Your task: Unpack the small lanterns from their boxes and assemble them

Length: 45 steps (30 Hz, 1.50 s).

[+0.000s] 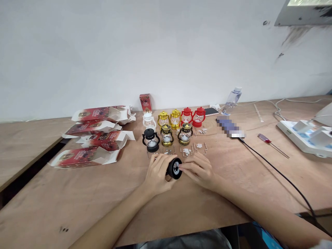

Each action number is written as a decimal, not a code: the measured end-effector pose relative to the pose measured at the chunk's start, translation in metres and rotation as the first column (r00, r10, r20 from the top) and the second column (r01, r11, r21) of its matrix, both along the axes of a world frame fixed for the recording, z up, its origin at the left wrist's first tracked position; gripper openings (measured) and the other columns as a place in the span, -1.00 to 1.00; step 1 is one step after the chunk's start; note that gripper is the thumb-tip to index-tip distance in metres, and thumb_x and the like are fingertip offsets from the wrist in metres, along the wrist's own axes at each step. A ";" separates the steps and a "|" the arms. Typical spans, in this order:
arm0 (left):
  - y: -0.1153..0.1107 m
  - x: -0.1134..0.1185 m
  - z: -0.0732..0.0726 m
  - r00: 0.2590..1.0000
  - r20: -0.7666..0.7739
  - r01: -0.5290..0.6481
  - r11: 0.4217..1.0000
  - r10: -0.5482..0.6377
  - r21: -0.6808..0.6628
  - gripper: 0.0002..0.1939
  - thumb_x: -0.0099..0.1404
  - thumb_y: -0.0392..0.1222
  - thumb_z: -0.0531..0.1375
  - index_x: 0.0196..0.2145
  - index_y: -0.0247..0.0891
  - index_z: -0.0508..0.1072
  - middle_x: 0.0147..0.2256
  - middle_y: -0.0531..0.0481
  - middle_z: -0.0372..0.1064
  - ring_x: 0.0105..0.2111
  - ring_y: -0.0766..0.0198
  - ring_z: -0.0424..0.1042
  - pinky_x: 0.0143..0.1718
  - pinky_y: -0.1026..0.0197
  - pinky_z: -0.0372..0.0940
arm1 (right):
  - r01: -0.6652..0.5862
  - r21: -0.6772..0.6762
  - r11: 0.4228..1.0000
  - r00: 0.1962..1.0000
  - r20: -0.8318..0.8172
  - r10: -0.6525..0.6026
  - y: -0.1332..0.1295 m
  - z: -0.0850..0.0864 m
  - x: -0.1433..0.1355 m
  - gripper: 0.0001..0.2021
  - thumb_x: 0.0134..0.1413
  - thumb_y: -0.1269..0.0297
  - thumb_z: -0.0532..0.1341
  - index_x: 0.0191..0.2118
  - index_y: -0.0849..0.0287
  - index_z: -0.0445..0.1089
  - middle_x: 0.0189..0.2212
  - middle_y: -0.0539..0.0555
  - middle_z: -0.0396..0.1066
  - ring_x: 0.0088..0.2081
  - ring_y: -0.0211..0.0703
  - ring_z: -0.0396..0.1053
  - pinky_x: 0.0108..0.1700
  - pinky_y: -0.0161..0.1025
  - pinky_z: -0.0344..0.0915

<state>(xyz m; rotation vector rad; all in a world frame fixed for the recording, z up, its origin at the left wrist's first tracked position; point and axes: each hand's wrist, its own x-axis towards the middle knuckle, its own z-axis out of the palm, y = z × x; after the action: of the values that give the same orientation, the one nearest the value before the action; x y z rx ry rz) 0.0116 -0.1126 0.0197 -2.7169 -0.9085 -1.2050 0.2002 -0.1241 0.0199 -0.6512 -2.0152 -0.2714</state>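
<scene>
My left hand [158, 173] is wrapped round a small black lantern [171, 169], tipped on its side so that its round base faces right. The fingers of my right hand [199, 169] are pinched together at the pale centre of that base; whether a small part sits between them I cannot make out. Just beyond my hands stand another black lantern [151, 141] and two bronze-gold lanterns [166, 135]. Behind these are a white lantern [149, 121], two gold lanterns [164, 120] and two red lanterns [199, 117]. Thin wire handles [201, 148] and tiny loose parts [186, 152] lie near my fingers.
Opened red-and-white boxes [83, 156] are piled at the left, and one red box [145, 102] stands against the wall. To the right are a phone [229, 127] with a black cable, a water bottle [231, 102], a screwdriver [272, 144] and a power strip [306, 136].
</scene>
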 end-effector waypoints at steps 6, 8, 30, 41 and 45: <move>-0.001 0.002 -0.002 0.999 -0.026 0.027 1.000 -0.026 0.010 -0.58 0.09 -0.30 0.13 -0.05 -0.31 0.24 -0.24 -0.14 0.43 -0.22 0.13 0.39 -0.17 0.10 0.14 | -0.015 -0.016 1.000 1.000 0.021 0.015 0.000 -0.001 0.001 -0.95 0.06 0.46 0.20 -0.36 0.20 0.40 -0.49 0.04 0.42 -0.46 -0.28 0.25 -0.41 -0.31 0.18; -0.001 0.002 -0.002 0.999 -0.038 0.033 0.999 -0.032 0.016 -0.58 0.09 -0.30 0.12 -0.05 -0.32 0.24 -0.24 -0.14 0.43 -0.22 0.13 0.39 -0.17 0.10 0.14 | -0.014 -0.015 1.000 1.000 0.023 0.014 -0.001 -0.001 0.001 -0.94 0.07 0.46 0.19 -0.35 0.21 0.40 -0.49 0.05 0.43 -0.46 -0.28 0.25 -0.41 -0.30 0.19; 0.000 0.001 -0.004 0.998 -0.042 0.040 0.999 -0.040 0.002 -0.58 0.09 -0.30 0.12 -0.05 -0.31 0.24 -0.24 -0.14 0.43 -0.22 0.14 0.39 -0.18 0.10 0.14 | 0.004 0.051 0.999 0.986 0.166 -0.012 0.001 0.005 -0.001 -0.96 0.12 0.46 0.15 -0.34 0.22 0.30 -0.47 0.03 0.45 -0.47 -0.27 0.26 -0.41 -0.29 0.14; -0.001 0.002 -0.002 0.999 -0.041 0.036 0.999 -0.036 0.001 -0.57 0.09 -0.30 0.12 -0.04 -0.30 0.23 -0.24 -0.13 0.43 -0.22 0.13 0.39 -0.18 0.10 0.14 | 0.016 0.141 0.990 0.972 0.231 -0.048 0.002 0.003 0.002 -0.95 0.09 0.50 0.16 -0.34 0.24 0.30 -0.49 0.03 0.42 -0.48 -0.28 0.25 -0.40 -0.28 0.12; -0.001 0.002 -0.005 0.999 -0.033 0.033 0.999 -0.033 -0.024 -0.57 0.08 -0.29 0.11 -0.04 -0.28 0.24 -0.24 -0.14 0.43 -0.22 0.12 0.39 -0.18 0.10 0.13 | 0.028 0.185 0.982 0.959 0.274 -0.079 0.000 0.004 0.002 -0.95 0.11 0.50 0.14 -0.33 0.26 0.31 -0.47 0.06 0.41 -0.48 -0.26 0.26 -0.40 -0.27 0.10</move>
<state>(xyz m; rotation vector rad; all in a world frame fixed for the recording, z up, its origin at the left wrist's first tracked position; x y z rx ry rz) 0.0132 -0.1134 0.0151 -2.7727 -0.8834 -1.1574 0.2021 -0.1243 0.0240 -0.5789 -2.2113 -0.6000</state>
